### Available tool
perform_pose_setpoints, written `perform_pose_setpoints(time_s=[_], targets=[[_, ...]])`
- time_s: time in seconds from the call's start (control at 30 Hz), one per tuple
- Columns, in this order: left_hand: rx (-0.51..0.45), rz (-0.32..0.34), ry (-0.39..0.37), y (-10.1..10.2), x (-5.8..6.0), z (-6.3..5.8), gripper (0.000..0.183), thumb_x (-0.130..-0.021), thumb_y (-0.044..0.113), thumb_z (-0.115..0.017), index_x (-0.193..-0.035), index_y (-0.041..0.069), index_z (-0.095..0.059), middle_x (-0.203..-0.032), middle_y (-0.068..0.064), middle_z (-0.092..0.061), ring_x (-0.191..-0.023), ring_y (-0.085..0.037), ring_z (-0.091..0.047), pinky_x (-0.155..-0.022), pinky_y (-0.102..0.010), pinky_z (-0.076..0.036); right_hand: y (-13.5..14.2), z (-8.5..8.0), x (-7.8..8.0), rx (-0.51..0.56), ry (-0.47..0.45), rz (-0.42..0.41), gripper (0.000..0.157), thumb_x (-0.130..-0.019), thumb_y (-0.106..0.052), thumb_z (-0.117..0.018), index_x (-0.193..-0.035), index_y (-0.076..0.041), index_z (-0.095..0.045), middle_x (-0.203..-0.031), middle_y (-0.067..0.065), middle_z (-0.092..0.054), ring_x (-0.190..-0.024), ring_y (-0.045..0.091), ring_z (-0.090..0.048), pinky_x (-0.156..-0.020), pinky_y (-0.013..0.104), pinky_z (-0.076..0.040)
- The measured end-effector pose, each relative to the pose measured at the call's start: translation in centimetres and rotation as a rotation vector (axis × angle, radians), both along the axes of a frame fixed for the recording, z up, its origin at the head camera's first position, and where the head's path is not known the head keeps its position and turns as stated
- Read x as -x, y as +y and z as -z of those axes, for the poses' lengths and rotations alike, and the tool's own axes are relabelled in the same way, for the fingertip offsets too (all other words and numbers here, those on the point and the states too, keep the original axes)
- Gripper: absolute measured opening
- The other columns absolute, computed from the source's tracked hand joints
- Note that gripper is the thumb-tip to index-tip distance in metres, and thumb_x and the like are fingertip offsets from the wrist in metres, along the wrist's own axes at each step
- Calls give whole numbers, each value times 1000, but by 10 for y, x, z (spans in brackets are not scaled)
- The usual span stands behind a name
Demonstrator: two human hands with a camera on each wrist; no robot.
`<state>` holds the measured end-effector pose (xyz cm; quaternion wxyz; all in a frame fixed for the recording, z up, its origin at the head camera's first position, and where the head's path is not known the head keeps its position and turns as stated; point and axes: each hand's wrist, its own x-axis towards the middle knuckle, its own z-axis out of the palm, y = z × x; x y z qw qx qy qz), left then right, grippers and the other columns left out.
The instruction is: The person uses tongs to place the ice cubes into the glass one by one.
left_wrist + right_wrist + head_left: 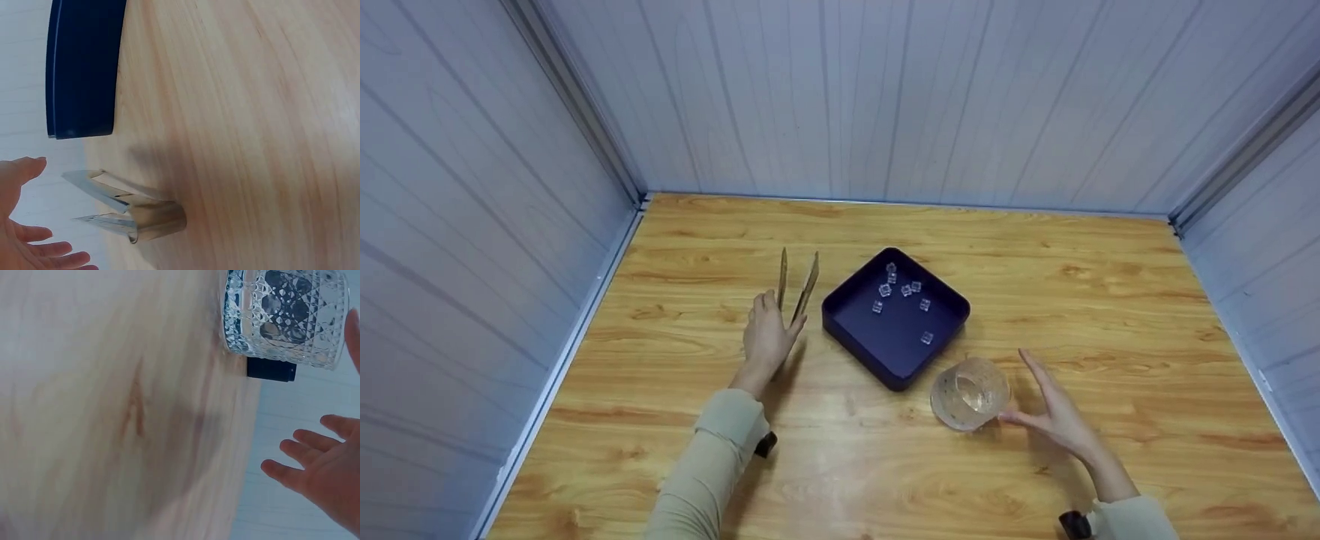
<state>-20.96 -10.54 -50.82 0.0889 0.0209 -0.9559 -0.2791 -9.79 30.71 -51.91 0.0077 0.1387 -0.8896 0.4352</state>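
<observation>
A pair of metal tongs point(808, 285) appears to stand on its bent end, with the two tips pointing up and apart. My left hand point(767, 334) is beside the tongs; in the left wrist view its fingers point(48, 249) are spread and a gap separates them from the metal. Several small clear cubes point(885, 290) lie scattered in a dark blue square tray point(859, 341). Right of the tray's near corner is a clear patterned glass point(960, 401). Close to its right side, my right hand point(1061, 416) has its thumb and fingers extended; whether the thumb touches the glass I cannot tell.
Everything rests on a wood-grain table point(847, 472). Pale panelled walls point(855, 97) enclose the table at the back, left and right. A black wrist device point(766, 445) sits at the left cuff, another point(1075, 524) at the right.
</observation>
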Motion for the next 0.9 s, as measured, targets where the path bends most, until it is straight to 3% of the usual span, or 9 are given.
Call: perform_pose_setpoints(time_s=[0.33, 0.47, 0.6, 0.73, 0.8, 0.9], targets=[[-57, -63, -36, 6, 12, 8, 69, -77, 32, -67, -124, -7, -36, -114, -23, -44, -98, -37, -49, -71, -45, -45, -12, 12, 0, 131, 9, -37, 104, -56, -11, -82, -138, 2, -21, -139, 24, -24, -124, 43, -21, -90, 64, -20], [-64, -86, -47, 8, 17, 12, 70, -76, 32, -68, -124, -7, -35, -109, -22, -45, -93, -36, -51, -68, -45, -46, -19, 10, -3, 191, -9, -49, 105, -53, -4, -82, -137, 5, -20, -137, 28, -24, -123, 43, -23, -90, 62, -22], [-61, -119, -64, 10, 22, 17, 71, -75, 32, -69, -125, -6, -34, -108, -22, -45, -92, -36, -52, -67, -45, -46, -23, 20, 0, 318, -60, -68, 109, -51, 3, -81, -138, 4, -16, -139, 27, -21, -125, 38, -21, -97, 36, -27], [-66, -146, -63, 12, 26, 22, 69, -75, 32, -69, -123, -6, -36, -106, -22, -46, -89, -37, -54, -66, -46, -46, -30, 22, 1, 372, -103, -57, 111, -49, 9, -79, -139, 4, -14, -140, 27, -16, -126, 38, -17, -96, 11, -18], [-70, -159, -58, 12, 27, 24, 67, -75, 32, -69, -121, -5, -37, -104, -21, -47, -87, -37, -54, -65, -46, -46, -35, 17, -1, 339, -107, -38, 110, -48, 7, -80, -138, 5, -15, -140, 26, -17, -126, 37, -17, -98, 14, -15], [-79, -168, -53, 13, 29, 26, 64, -75, 31, -69, -118, -4, -38, -101, -20, -48, -84, -36, -55, -64, -46, -46, -42, 8, -3, 314, -123, -22, 110, -48, 5, -81, -137, 8, -16, -139, 26, -20, -125, 37, -19, -103, 32, -13]])
